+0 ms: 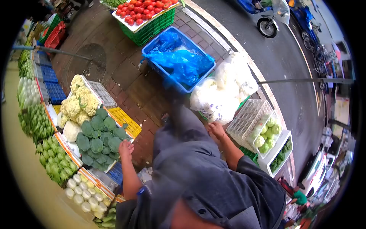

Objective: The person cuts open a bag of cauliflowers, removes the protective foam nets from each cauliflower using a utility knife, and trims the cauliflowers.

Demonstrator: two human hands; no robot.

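My left hand is at the right edge of a heap of broccoli, its fingers apart and nothing in them. Whether the fingertips touch the broccoli I cannot tell. Beyond the broccoli lies a pile of cauliflower. My right hand hangs by my right thigh with loosely bent fingers and no object visible in it. It is just below a bulging white plastic bag and left of a white plastic crate.
Ahead stands a blue crate holding blue plastic bags. Farther off, tomatoes top a green crate. Round green vegetables sit at right, beside the road. Leafy greens line the left.
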